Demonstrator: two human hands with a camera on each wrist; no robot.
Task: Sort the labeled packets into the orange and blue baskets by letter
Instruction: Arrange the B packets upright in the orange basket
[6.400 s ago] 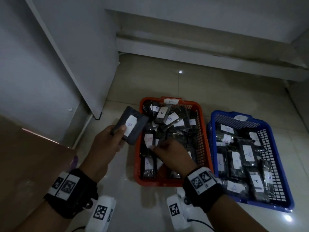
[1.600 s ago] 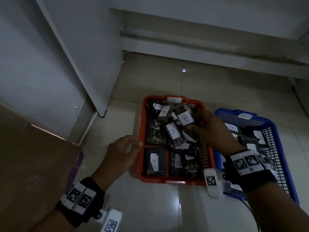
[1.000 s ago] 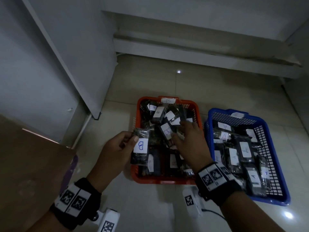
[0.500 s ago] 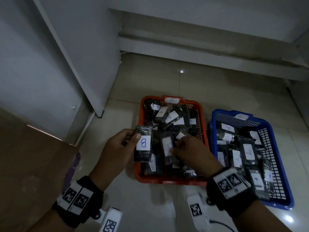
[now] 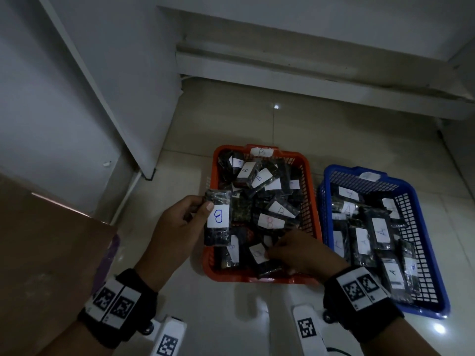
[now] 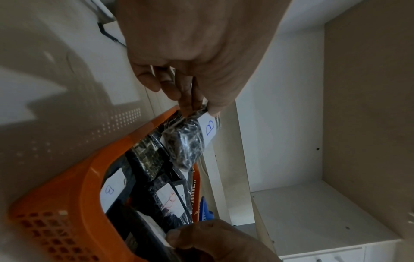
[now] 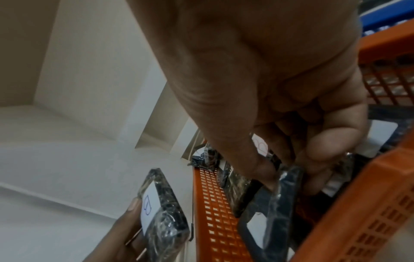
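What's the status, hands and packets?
Left hand pinches B packet at orange basket left rim. Right hand down in basket, gripping a packet, label unread. Blue basket holds A packets. Nothing in the way.

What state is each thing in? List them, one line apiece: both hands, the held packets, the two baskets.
Left hand: holds a packet upright at the orange basket's left rim.
B packet: off the pile, label facing the camera.
Right hand: inside the orange basket, pinching a packet.
Pinched packet: wrapped, label not readable.
Orange basket: heaped with B packets.
Blue basket: holds A packets.
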